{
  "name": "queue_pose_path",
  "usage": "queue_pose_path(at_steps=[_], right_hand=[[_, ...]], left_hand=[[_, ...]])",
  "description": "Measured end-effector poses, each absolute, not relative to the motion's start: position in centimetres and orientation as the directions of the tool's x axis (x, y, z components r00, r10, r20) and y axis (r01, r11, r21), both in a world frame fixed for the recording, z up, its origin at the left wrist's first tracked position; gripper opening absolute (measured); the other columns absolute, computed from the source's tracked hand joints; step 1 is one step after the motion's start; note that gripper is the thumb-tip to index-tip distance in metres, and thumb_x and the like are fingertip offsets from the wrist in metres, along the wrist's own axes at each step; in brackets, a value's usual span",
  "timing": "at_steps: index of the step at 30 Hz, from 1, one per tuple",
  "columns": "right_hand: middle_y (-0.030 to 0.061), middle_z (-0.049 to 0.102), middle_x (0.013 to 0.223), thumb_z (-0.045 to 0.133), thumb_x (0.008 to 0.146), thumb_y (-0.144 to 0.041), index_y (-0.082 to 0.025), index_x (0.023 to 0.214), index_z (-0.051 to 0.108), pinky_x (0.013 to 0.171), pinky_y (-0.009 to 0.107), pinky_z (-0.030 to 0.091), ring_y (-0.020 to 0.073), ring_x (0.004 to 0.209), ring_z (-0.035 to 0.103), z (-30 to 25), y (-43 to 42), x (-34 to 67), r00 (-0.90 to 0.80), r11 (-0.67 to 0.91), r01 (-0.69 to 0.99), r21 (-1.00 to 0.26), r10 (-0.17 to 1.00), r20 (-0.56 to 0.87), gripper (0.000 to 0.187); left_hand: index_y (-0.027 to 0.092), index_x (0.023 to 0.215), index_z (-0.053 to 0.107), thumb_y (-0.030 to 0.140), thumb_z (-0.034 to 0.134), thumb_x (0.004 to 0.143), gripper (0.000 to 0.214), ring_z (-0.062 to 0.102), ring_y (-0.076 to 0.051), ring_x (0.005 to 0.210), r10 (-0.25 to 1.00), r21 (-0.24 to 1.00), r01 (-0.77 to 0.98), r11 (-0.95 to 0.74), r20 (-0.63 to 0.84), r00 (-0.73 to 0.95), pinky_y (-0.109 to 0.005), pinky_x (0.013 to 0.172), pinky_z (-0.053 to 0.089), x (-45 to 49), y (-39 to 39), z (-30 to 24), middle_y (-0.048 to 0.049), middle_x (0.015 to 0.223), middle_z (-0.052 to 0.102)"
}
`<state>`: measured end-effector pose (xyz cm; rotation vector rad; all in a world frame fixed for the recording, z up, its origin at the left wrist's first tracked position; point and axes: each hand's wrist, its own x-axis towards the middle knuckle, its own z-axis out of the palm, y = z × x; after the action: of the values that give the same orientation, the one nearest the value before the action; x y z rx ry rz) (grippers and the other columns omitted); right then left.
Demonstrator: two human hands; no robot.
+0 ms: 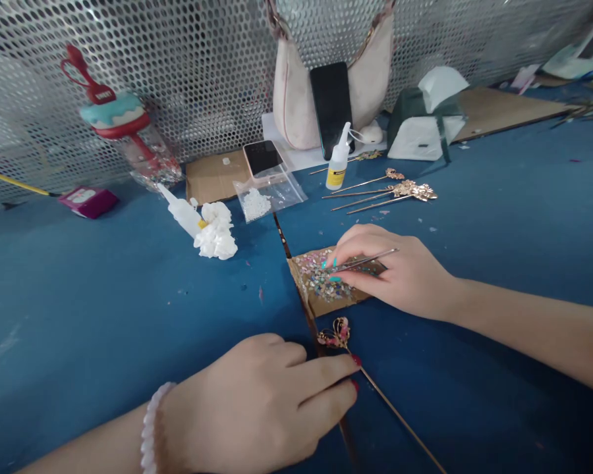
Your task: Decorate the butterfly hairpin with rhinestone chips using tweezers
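Observation:
My right hand (395, 273) is closed on thin metal tweezers (363, 261), their tips down among several small coloured rhinestones (321, 280) spread on a piece of brown cardboard (326, 305). My left hand (261, 401), with a white bead bracelet at the wrist, rests on the blue table with fingers together, its fingertips pressed on the stem of a gold hairpin (375, 395). The hairpin's ornate pink and gold head (336, 334) lies just in front of the cardboard.
Several more gold hairpins (390, 191) lie further back beside a glue bottle (338, 161). A plastic bag of white beads (269, 194), a white tube with crumpled tissue (212, 230), two phones, a handbag (326, 85) and a tissue box (425, 125) stand against the perforated metal wall.

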<state>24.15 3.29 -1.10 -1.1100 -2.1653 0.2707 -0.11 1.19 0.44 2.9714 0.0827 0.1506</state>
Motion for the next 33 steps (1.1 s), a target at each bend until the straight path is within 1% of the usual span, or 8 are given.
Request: queue_pose_path(at_steps=[7,11,16,18,22,24,29,33], right_hand=[[0.0023,0.066,0.086,0.053,0.085,-0.019,-0.023,0.083,0.055,0.072,0.033,0.051,0.0176,0.081,0.064,-0.8,3.9,24.9,-0.263,0.495,0.669,-0.555,0.855,0.446,0.005],[0.0032,0.065,0.086,0.05,0.084,-0.02,-0.023,0.082,0.053,0.068,0.034,0.05,0.0193,0.08,0.064,-0.7,4.3,25.5,-0.244,0.47,0.705,-0.531,0.864,0.441,0.004],[0.0039,0.063,0.084,0.048,0.083,-0.019,-0.022,0.082,0.051,0.068,0.037,0.049,0.0198,0.079,0.062,-0.7,4.3,25.7,-0.306,0.497,0.726,-0.475,0.852,0.424,0.005],[0.0038,0.062,0.084,0.048,0.083,-0.019,-0.022,0.082,0.051,0.065,0.035,0.049,0.0194,0.078,0.061,-0.7,4.2,25.7,-0.31,0.495,0.73,-0.472,0.855,0.416,0.005],[0.0037,0.062,0.084,0.048,0.081,-0.018,-0.023,0.082,0.05,0.049,0.03,0.046,0.0186,0.075,0.061,-0.8,4.0,25.6,-0.281,0.455,0.74,-0.495,0.878,0.387,0.006],[0.0036,0.062,0.084,0.048,0.081,-0.018,-0.024,0.081,0.049,0.045,0.029,0.045,0.0187,0.073,0.061,-0.7,3.9,25.6,-0.262,0.433,0.74,-0.514,0.89,0.372,0.006],[0.003,0.064,0.081,0.049,0.08,-0.018,-0.025,0.079,0.049,0.047,0.031,0.045,0.0193,0.07,0.062,-0.5,3.9,25.6,-0.232,0.404,0.757,-0.514,0.901,0.367,0.006],[0.0038,0.065,0.082,0.049,0.079,-0.02,-0.023,0.081,0.051,0.043,0.029,0.042,0.0196,0.07,0.063,-0.5,4.1,25.7,-0.211,0.384,0.76,-0.524,0.909,0.361,0.004]], left_hand=[[0.013,0.124,0.054,0.02,0.031,0.1,0.034,0.052,-0.015,0.064,0.066,0.185,0.046,-0.982,0.107,0.992,-0.03,0.053,0.045,-0.2,1.1,0.6,-0.0011,0.135,0.054],[0.012,0.123,0.055,0.02,0.031,0.1,0.034,0.052,-0.015,0.065,0.062,0.191,0.04,-0.981,0.109,0.992,-0.03,0.054,0.045,-0.2,1.1,0.7,-0.0015,0.134,0.055],[0.013,0.123,0.056,0.018,0.028,0.101,0.036,0.053,-0.015,0.066,0.07,0.186,0.051,-0.981,0.096,0.993,-0.03,0.055,0.047,0.0,1.3,0.8,-0.0009,0.135,0.054],[0.013,0.124,0.055,0.019,0.028,0.101,0.036,0.054,-0.015,0.067,0.069,0.186,0.051,-0.981,0.09,0.994,-0.03,0.056,0.047,0.0,1.4,0.8,-0.0007,0.136,0.053],[0.013,0.123,0.056,0.019,0.028,0.101,0.036,0.055,-0.015,0.068,0.063,0.193,0.045,-0.98,0.091,0.994,-0.03,0.057,0.047,0.0,1.3,0.9,-0.0011,0.137,0.053],[0.013,0.123,0.056,0.019,0.028,0.101,0.036,0.055,-0.015,0.067,0.07,0.195,0.05,-0.98,0.094,0.993,-0.03,0.057,0.047,-0.1,1.3,1.0,-0.0014,0.136,0.053],[0.013,0.124,0.055,0.019,0.032,0.1,0.034,0.055,-0.015,0.067,0.068,0.206,0.049,-0.977,0.087,0.994,-0.031,0.057,0.047,-0.2,1.2,0.9,-0.0017,0.137,0.052],[0.013,0.125,0.054,0.021,0.034,0.1,0.033,0.055,-0.015,0.069,0.059,0.215,0.041,-0.976,0.077,0.995,-0.031,0.058,0.046,-0.2,1.3,0.9,-0.0021,0.137,0.052]])
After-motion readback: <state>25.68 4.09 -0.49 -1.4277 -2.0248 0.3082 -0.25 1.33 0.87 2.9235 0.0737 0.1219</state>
